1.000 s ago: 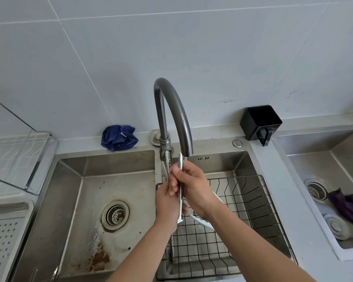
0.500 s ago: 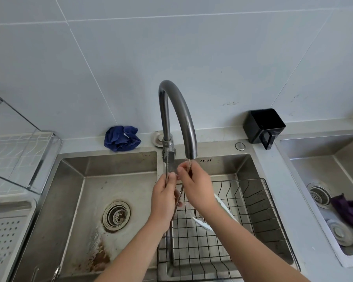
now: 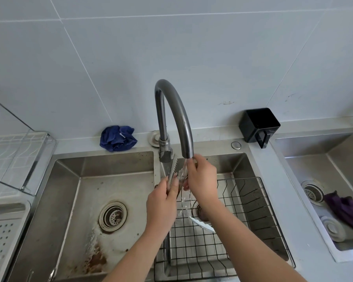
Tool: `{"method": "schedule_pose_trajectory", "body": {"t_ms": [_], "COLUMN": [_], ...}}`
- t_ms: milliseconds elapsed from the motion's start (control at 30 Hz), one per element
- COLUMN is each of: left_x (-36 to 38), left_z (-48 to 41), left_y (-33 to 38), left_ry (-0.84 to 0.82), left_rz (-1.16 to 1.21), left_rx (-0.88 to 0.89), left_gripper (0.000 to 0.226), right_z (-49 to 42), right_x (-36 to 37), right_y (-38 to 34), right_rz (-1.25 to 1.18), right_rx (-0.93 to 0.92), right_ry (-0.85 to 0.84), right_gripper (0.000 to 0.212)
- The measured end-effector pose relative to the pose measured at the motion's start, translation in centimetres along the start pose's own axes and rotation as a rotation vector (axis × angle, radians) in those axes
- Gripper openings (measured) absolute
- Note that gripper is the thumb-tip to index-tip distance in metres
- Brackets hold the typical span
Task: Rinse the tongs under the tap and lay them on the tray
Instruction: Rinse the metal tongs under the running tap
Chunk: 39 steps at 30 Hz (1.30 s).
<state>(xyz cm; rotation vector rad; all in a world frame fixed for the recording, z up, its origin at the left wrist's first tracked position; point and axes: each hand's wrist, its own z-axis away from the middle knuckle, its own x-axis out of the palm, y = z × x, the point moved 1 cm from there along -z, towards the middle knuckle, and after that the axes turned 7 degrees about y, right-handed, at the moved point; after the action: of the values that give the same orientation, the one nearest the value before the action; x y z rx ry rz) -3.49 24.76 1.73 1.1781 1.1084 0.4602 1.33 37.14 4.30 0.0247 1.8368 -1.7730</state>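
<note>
Tongs (image 3: 173, 166) stood tips-up just under the mouth of the tap (image 3: 182, 119), so the running water (image 3: 184, 166) fell along their arms. The left hand (image 3: 161, 206) gripped their lower end with curled fingers to steady them, while the right hand (image 3: 202, 180) was curled round one arm in the stream, apparently to rub it clean. The perforated tray (image 3: 0, 237) lay well apart at the far left.

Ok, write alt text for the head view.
A left hand and right hand hold metal tongs under water running from a curved tap, over a wire rack in a steel sink. A blue cloth lies behind; a perforated tray sits far left.
</note>
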Motion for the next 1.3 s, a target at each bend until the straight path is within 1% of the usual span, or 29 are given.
{"method": "schedule_pose_trajectory", "body": {"t_ms": [67, 100, 167, 233, 300, 367, 400, 433, 500, 567, 600, 633, 667, 733, 767, 800, 833, 900, 933, 967, 1000, 1067, 1133, 1167, 1233, 1267, 1300], "left_x": [0.1, 0.1, -0.1, -0.3, -0.4, 0.0, 0.2, 0.4, 0.7, 0.7, 0.6, 0.6, 0.7, 1.3, 1.6, 1.9, 2.1, 2.2, 2.1, 2.0, 1.9, 1.9, 2.1, 2.0, 1.9, 1.9, 1.9], "left_z": [0.4, 0.3, -0.1, -0.3, -0.3, -0.3, -0.3, -0.5, -1.1, -1.7, -2.0, -2.2, -2.3, -2.4, -2.3, -2.2, -2.2, -2.1, -2.1, -2.1, -2.1, -2.1, -1.7, -1.5, -1.1, -1.1, -1.1], "left_y": [0.3, 0.3, -0.1, -0.4, -0.6, -0.3, -0.1, 0.1, 0.3, 0.4, 0.4, 0.5, 0.7, 1.3, 1.6, 1.8, 1.9, 1.5, 1.3, 1.0, 0.6, 0.2, -0.1, 0.0, 0.3, 0.5, 0.6], "left_ry": [0.029, 0.036, 0.021, -0.033, -0.118, -0.212, -0.244, -0.258, -0.241, -0.21, -0.201, -0.206, -0.231, -0.329, -0.388, -0.453, -0.519, -0.598, -0.583, -0.534, -0.474, -0.383, -0.38, -0.397, -0.452, -0.505, -0.576], "left_rz": [-0.119, -0.124, -0.028, 0.118, 0.286, 0.407, 0.432, 0.436, 0.386, 0.324, 0.313, 0.309, 0.305, 0.297, 0.312, 0.341, 0.385, 0.493, 0.52, 0.508, 0.455, 0.296, 0.216, 0.237, 0.398, 0.484, 0.55], "left_rx": [0.097, 0.094, -0.006, -0.13, -0.26, -0.344, -0.359, -0.365, -0.374, -0.41, -0.435, -0.455, -0.467, -0.455, -0.451, -0.467, -0.507, -0.583, -0.585, -0.566, -0.535, -0.495, -0.506, -0.505, -0.537, -0.577, -0.612], "left_gripper": [0.017, 0.017, 0.018, 0.017, 0.019, 0.023, 0.024, 0.025, 0.039, 0.051, 0.055, 0.059, 0.06, 0.051, 0.043, 0.041, 0.046, 0.058, 0.061, 0.062, 0.063, 0.061, 0.056, 0.057, 0.065, 0.068, 0.071], "right_z": [-0.1, 0.2, 1.3, 1.8, 1.0, -0.2, -0.3, -0.2, 0.5, 0.8, 0.8, 0.7, 0.6, 0.9, 1.0, 1.1, 0.9, 0.1, -0.3, -0.6, -0.7, -0.7, -0.2, -0.1, -0.5, -0.8, -1.1], "right_x": [0.3, 0.6, 1.0, 1.0, 0.3, -0.2, -0.3, -0.2, 0.1, 0.1, -0.2, -0.6, -1.2, -1.8, -1.9, -1.9, -1.8, -1.6, -1.5, -1.3, -1.1, -0.5, 0.0, 0.0, -0.2, -0.4, -0.6], "right_y": [-0.5, -0.4, 0.1, 0.6, 0.4, -0.1, -0.5, -0.8, -1.0, -0.3, 0.0, 0.2, 0.1, 0.3, 0.4, 0.2, 0.0, -0.7, -1.1, -1.4, -1.6, -1.7, -1.9, -1.9, -1.9, -2.1, -2.4], "right_rz": [-0.008, -0.018, -0.054, -0.129, -0.116, 0.0, 0.018, 0.014, 0.044, 0.062, 0.017, -0.075, -0.196, -0.404, -0.431, -0.419, -0.397, -0.412, -0.445, -0.481, -0.511, -0.497, -0.458, -0.501, -0.714, -0.803, -0.833], "right_rx": [-0.007, -0.017, -0.013, 0.041, 0.057, 0.009, -0.006, -0.018, -0.037, -0.078, -0.089, -0.069, -0.013, 0.124, 0.155, 0.161, 0.157, 0.164, 0.179, 0.184, 0.178, 0.124, 0.079, 0.087, 0.156, 0.169, 0.157], "right_ry": [0.058, 0.044, -0.051, -0.167, -0.192, -0.114, -0.101, -0.116, -0.234, -0.368, -0.408, -0.435, -0.474, -0.597, -0.636, -0.632, -0.58, -0.43, -0.38, -0.347, -0.331, -0.333, -0.357, -0.367, -0.431, -0.492, -0.541], "right_gripper": [0.027, 0.03, 0.029, 0.018, 0.005, 0.03, 0.033, 0.03, 0.023, 0.034, 0.036, 0.034, 0.031, 0.023, 0.024, 0.026, 0.026, 0.022, 0.022, 0.024, 0.026, 0.026, 0.03, 0.03, 0.027, 0.023, 0.019]}}
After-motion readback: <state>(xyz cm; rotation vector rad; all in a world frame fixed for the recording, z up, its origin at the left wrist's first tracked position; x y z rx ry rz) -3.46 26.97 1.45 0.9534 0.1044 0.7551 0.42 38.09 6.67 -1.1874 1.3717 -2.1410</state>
